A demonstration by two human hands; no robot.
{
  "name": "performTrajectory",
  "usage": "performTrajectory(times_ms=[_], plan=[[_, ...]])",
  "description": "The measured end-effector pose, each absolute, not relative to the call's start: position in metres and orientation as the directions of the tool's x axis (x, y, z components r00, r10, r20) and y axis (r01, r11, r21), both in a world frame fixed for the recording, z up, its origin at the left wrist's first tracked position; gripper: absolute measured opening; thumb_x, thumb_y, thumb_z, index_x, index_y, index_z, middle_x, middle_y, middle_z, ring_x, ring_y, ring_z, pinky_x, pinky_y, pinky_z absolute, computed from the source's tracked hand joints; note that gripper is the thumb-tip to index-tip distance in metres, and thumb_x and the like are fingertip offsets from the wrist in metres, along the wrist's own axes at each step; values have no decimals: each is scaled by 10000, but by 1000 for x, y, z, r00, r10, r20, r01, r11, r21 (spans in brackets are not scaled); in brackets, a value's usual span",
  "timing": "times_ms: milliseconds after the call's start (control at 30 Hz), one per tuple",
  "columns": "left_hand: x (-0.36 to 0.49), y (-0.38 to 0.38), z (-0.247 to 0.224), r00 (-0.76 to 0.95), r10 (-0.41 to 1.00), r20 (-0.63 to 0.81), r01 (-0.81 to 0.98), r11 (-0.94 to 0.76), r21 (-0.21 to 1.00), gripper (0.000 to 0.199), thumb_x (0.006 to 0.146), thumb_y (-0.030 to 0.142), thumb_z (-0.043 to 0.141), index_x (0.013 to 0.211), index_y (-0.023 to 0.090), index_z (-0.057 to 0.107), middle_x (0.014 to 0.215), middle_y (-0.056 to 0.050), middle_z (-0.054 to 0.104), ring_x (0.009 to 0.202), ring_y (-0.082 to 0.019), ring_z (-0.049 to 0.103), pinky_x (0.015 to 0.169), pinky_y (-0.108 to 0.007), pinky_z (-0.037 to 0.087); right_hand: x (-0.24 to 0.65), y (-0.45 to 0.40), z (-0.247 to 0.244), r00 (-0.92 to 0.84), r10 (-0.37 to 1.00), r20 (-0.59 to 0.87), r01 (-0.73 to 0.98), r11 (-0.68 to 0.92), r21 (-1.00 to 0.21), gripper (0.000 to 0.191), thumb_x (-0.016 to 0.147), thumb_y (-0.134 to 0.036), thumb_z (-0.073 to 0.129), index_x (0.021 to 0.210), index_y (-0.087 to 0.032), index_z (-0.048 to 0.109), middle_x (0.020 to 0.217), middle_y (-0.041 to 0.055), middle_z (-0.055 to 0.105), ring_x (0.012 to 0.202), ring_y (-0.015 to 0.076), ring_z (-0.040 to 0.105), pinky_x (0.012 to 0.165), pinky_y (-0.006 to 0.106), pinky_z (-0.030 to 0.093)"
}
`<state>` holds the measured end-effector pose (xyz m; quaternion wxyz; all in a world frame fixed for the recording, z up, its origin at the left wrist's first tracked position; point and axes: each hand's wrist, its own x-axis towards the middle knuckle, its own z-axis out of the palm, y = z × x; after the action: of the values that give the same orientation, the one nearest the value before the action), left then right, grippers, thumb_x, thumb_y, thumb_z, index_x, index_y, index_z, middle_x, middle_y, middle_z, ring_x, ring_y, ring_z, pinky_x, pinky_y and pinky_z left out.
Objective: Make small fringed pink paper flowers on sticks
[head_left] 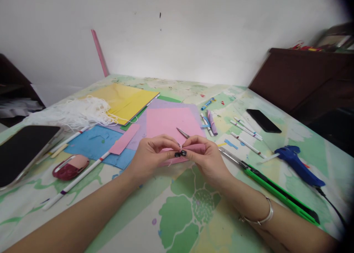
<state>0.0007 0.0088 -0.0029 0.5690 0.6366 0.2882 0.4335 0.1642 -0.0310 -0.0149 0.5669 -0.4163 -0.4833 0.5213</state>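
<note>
My left hand (152, 151) and my right hand (208, 155) meet above the middle of the table, fingertips pinched together. Between them is a rolled pink paper (198, 148), its right part showing inside my right hand. A bit of white string (180, 146) shows at the fingertips, partly hidden by them. Just behind my hands, scissors (183, 132) lie on a pink sheet (171, 120), with only their blades visible. To the right of my right hand is a green utility knife (271, 186) with its blade out.
White string (74, 111) is heaped at left near yellow sheets (129, 98) and a blue sheet (94, 142). A white stick with pink paper (83, 173), a maroon case (71, 167) and a tablet (24, 149) lie left. Rightward are white sticks (247, 144), a phone (263, 120) and a blue glue gun (300, 166).
</note>
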Motion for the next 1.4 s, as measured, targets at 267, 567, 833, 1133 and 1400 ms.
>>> performTrajectory(times_ms=[267, 567, 833, 1133, 1400], plan=[[1, 9, -9, 538, 842, 41, -205, 84, 975, 52, 663, 176, 750, 687, 164, 706, 916, -15, 565, 787, -118, 577, 664, -215, 459, 162, -33, -10, -6, 996, 93, -179, 91, -980, 151, 625, -195, 770, 715, -164, 652, 666, -6, 650, 613, 101, 611, 591, 214, 483], [-1, 12, -10, 669, 742, 47, -213, 130, 968, 62, 721, 182, 707, 719, 144, 658, 950, -26, 555, 890, -165, 578, 801, -279, 433, 160, -36, -3, -105, 993, 60, -234, 34, -972, 133, 667, -227, 749, 717, -172, 638, 677, 4, 688, 650, 120, 653, 668, 253, 529], [-1, 12, -8, 696, 716, 50, -220, 145, 965, 43, 725, 160, 692, 718, 141, 654, 972, -40, 556, 923, -188, 569, 830, -306, 424, 162, -36, -4, -123, 991, 52, -240, 21, -971, 136, 667, -212, 752, 715, -159, 636, 665, 11, 692, 648, 111, 651, 652, 228, 519], [-2, 12, -10, 636, 771, 38, -210, 125, 970, 79, 676, 169, 737, 680, 148, 661, 914, -17, 528, 804, -133, 557, 733, -257, 439, 161, -36, -2, -128, 992, 23, -203, -3, -979, 181, 653, -266, 759, 731, -164, 631, 708, 9, 682, 678, 120, 652, 673, 252, 523], [-2, 13, -10, 630, 777, 20, -193, 132, 972, 105, 639, 174, 754, 645, 148, 653, 875, -12, 509, 778, -133, 549, 696, -260, 447, 160, -37, -1, -160, 983, 87, -194, 55, -979, 183, 679, -272, 740, 747, -175, 601, 754, -9, 636, 711, 113, 631, 695, 257, 509]])
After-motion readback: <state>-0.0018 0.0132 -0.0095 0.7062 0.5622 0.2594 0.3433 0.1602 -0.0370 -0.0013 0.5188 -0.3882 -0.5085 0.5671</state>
